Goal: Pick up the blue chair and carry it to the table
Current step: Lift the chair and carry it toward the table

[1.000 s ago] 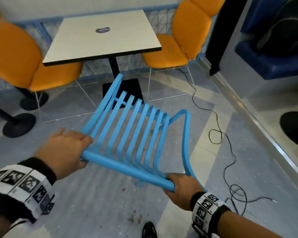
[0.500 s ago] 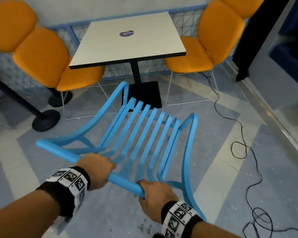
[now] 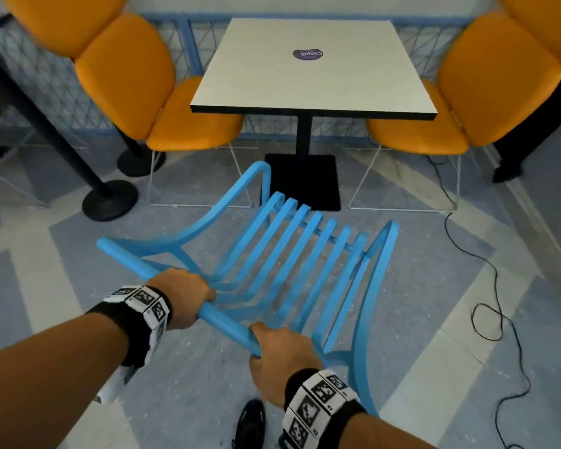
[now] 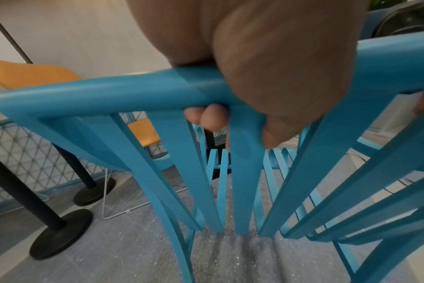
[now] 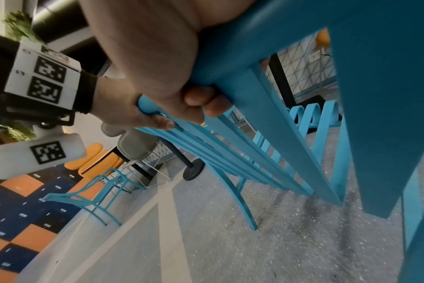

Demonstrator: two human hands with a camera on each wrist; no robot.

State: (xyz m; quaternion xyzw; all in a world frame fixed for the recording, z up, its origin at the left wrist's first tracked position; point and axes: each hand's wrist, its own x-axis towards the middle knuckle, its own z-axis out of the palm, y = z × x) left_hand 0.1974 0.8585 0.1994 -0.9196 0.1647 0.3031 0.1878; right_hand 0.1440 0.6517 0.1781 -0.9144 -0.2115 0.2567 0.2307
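The blue chair [image 3: 292, 254] with slatted back and seat is tilted, its top rail toward me and its seat end toward the table. My left hand [image 3: 182, 299] grips the top rail near its middle, and the left wrist view shows the fingertips [image 4: 206, 116] curled under the rail [image 4: 109, 92]. My right hand [image 3: 282, 354] grips the same rail at its right corner, filling the top of the right wrist view [image 5: 145, 42]. The white square table [image 3: 311, 79] on a black pedestal stands straight ahead, just beyond the chair.
Orange chairs flank the table at left [image 3: 162, 92] and right [image 3: 467, 102]. A black pole with a round base [image 3: 110, 199] stands at left. A black cable [image 3: 486, 280] trails over the floor at right. My shoe [image 3: 250, 422] is below the rail. Another blue chair [image 5: 90, 193] stands behind.
The chair has moved closer to the table and turned to face it squarely. Both hands keep their grip on the top rail, now closer together.
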